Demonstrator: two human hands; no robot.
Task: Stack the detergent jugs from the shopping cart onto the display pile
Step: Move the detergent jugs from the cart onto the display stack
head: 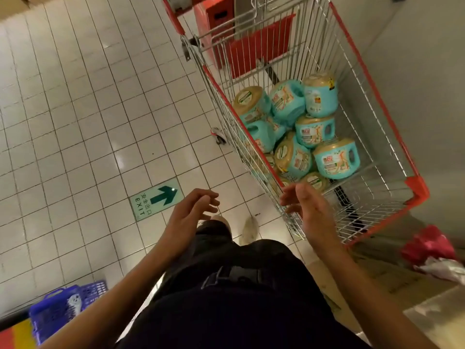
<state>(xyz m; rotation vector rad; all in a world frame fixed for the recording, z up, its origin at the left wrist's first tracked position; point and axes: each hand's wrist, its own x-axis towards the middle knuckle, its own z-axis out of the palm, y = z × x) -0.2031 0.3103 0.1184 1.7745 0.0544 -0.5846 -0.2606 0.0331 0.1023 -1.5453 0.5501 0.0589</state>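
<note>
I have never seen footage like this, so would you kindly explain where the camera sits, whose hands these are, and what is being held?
There is no machine here. A person wears one wide-angle camera on the head, looking forward and down, so you see their own arms, dark clothes and shoes.

The left hand hangs over the tiled floor with its fingers loosely curled and holds nothing. The right hand is open at the near end of the cart and is also empty.

Inside the cart lies a loose heap of teal jugs. On the floor are a green exit sign and, lower left, a blue basket. The display pile is out of view.
</note>
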